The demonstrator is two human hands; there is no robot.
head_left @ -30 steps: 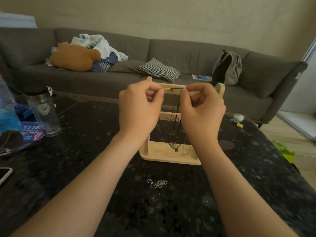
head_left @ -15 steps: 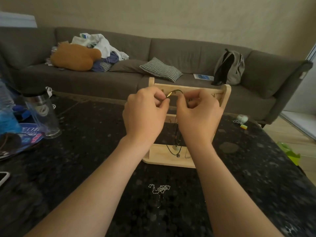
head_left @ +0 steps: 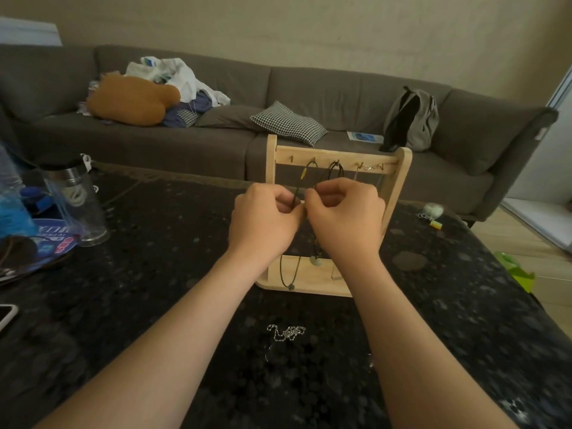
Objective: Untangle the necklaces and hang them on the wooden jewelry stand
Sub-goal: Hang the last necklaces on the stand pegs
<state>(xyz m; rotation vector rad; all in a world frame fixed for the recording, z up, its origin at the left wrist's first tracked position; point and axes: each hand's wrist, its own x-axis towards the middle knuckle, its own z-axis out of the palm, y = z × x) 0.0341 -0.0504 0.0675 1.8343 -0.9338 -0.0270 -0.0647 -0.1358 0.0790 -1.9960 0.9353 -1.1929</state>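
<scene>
A wooden jewelry stand [head_left: 399, 187] stands on the dark stone table [head_left: 154, 305]. Two black cord necklaces hang from hooks on its top bar: one on the left [head_left: 305, 173] with a small pendant near the base, one in the middle [head_left: 334, 168] with a pale pendant. A thin silver chain [head_left: 370, 167] hangs from hooks at the right. My left hand [head_left: 263, 221] and my right hand [head_left: 343, 218] are held together in front of the stand, fingers curled, pinching the left black cord between them. A tangled silver chain [head_left: 286, 332] lies on the table near me.
A clear bottle [head_left: 75, 202], a blue item and a round tray sit at the table's left; a phone corner [head_left: 6, 315] shows at the left edge. A small keychain [head_left: 431, 212] lies at the far right. A grey sofa with cushions, clothes and a backpack is behind.
Both hands have dropped from the top bar to the stand's middle, drawing closer together. The black cord now hangs on a hook at the left of the bar.
</scene>
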